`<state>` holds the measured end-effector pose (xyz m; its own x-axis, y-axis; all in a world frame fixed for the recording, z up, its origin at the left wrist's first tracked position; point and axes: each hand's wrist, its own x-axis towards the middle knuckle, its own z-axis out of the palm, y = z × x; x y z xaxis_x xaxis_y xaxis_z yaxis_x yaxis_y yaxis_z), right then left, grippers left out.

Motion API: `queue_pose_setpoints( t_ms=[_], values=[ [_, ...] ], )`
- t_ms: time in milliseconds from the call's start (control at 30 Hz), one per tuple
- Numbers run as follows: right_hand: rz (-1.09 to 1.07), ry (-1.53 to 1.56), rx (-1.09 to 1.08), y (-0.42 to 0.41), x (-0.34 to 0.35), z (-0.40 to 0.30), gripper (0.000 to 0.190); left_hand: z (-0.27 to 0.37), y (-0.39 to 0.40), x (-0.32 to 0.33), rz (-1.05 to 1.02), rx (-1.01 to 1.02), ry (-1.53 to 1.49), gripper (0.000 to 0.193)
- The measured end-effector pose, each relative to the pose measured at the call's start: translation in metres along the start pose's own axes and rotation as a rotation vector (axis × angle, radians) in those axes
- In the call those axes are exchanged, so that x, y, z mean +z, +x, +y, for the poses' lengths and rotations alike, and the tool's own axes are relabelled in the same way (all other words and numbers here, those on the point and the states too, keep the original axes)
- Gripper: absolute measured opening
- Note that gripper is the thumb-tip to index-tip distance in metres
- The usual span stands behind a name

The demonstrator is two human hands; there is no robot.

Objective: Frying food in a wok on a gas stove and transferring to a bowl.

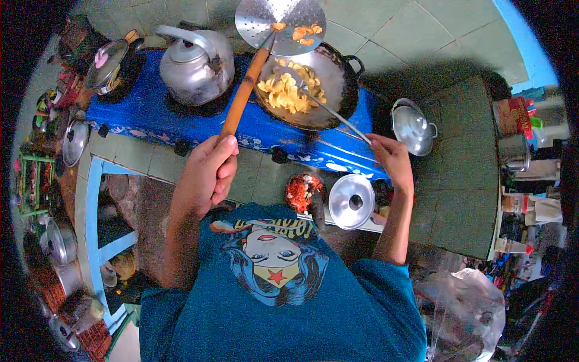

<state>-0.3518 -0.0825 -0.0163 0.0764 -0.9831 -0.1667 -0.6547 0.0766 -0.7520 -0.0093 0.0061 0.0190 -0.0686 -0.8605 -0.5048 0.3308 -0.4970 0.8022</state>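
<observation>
My left hand [210, 169] grips the wooden handle of a perforated metal skimmer [253, 27]. Several fried slices [305, 34] lie on the skimmer's disc, which is held over the far side of a black-rimmed wok [346, 88]. In my right hand [392, 158] is the thin metal handle of a spatula [337, 113]. Its blade reaches into a heap of yellow fried slices [289, 92] in the wok and is partly covered by them. The wok rests on the right burner of a blue gas stove [140, 108].
A metal kettle [196, 68] stands on the stove's left burner. In front of the stove are a mortar of red chopped ingredients [303, 192] with a dark pestle and a round metal lid [350, 203]. A two-handled metal pot [414, 126] sits right of the stove. Tiled wall rises behind.
</observation>
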Motion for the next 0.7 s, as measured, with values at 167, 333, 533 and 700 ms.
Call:
queue_pose_setpoints(
  t_ms=[167, 333, 533, 700],
  values=[
    [0.075, -0.130, -0.105, -0.034, -0.013, -0.017, 0.024, 0.000, -0.002, 0.003, -0.017, 0.019, 0.014, 0.022],
    [0.064, -0.229, 0.038, -0.062, -0.015, -0.037, 0.024, -0.003, -0.001, 0.003, -0.026, 0.019, 0.020, 0.023],
    [0.224, -0.486, -0.178, -0.057, 0.023, -0.009, 0.026, -0.004, 0.000, 0.007, -0.045, 0.011, 0.015, 0.024],
    [0.373, -0.535, -0.198, -0.032, 0.050, -0.008, 0.024, -0.002, -0.002, 0.010, -0.028, -0.013, 0.029, 0.024]
  ],
)
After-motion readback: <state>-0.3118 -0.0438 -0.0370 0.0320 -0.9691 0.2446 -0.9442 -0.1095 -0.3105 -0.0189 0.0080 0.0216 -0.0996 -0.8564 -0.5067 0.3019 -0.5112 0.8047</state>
